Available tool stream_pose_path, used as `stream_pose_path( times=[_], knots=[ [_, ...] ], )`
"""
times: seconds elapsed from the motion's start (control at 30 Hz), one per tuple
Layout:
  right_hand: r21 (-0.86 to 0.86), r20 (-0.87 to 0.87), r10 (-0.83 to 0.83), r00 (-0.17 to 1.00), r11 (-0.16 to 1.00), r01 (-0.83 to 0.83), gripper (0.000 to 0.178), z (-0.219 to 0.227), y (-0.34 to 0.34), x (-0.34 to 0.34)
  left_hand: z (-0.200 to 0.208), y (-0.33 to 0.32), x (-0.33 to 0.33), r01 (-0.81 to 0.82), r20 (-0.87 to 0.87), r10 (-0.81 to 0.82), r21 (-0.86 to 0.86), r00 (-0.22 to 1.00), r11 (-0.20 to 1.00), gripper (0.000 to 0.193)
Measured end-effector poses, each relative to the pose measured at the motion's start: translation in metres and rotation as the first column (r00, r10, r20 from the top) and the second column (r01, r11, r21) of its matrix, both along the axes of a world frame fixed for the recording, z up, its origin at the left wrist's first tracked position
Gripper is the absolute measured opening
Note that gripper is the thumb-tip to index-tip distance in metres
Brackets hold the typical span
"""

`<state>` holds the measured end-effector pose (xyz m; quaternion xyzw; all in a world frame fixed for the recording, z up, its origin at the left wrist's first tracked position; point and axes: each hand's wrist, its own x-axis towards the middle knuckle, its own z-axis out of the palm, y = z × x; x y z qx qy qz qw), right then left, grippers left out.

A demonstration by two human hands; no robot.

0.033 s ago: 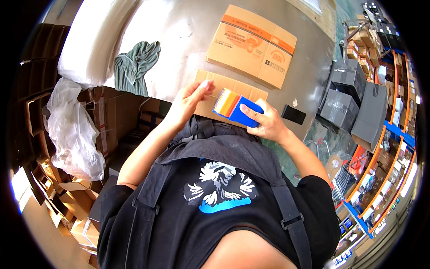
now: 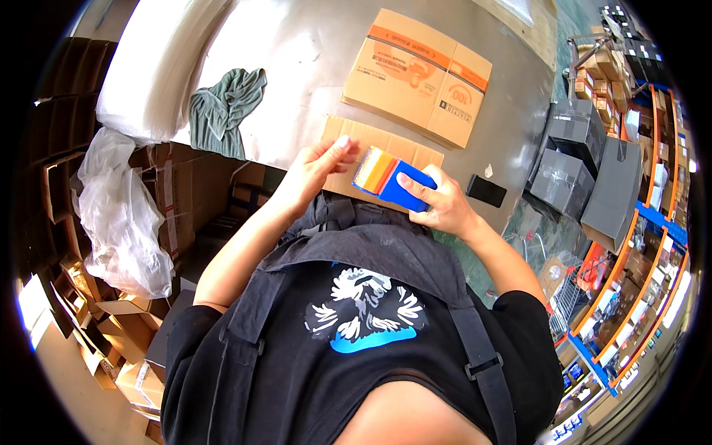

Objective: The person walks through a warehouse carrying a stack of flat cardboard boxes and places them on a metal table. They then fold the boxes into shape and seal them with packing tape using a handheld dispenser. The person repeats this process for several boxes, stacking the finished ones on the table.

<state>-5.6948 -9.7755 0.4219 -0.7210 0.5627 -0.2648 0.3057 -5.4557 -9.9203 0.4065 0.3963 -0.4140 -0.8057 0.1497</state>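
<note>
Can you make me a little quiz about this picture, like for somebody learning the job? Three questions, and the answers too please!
1. Which hand grips the blue-and-orange item?

2. True or false: the crumpled cloth lies to the right of the printed carton.

3. Pick one. The phone-shaped thing on the table is:
A) red
B) yellow
C) black

Key:
1. The right hand.
2. False; it lies to the left.
3. C

Grey table (image 2: 304,81), 1 cloth (image 2: 225,111), cardboard (image 2: 411,78), 1 phone (image 2: 486,190)
</note>
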Motion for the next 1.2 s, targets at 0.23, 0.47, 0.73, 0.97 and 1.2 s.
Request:
stream_pose_path(
  times=[0.23,0.47,0.73,0.97,1.2],
  knots=[
    [-0.043,-0.038,-0.021,0.999,0.999,0.019,0.084,0.010,-0.004,0.009,0.010,0.000,-0.001,0.074,0.010,-0.075,0.104,0.997,0.992,0.027],
    [0.125,-0.216,0.001,0.976,0.992,0.026,0.076,0.040,-0.013,0.019,-0.021,0.003,0.000,-0.029,0.100,0.033,-0.035,0.994,0.999,0.024],
    [0.280,-0.308,0.054,0.950,0.959,0.036,0.074,0.057,-0.029,0.022,-0.043,-0.052,0.075,-0.304,0.166,0.348,-0.241,0.923,0.921,0.022],
    [0.320,-0.414,0.158,0.897,0.947,-0.019,0.069,0.051,-0.055,0.039,-0.048,-0.048,0.081,-0.362,0.238,0.406,-0.209,0.882,0.909,0.026],
    [0.382,-0.457,0.191,0.869,0.924,-0.002,0.063,0.051,-0.069,0.049,-0.119,-0.041,0.064,-0.367,0.295,0.472,-0.347,0.831,0.863,0.024]
  ],
)
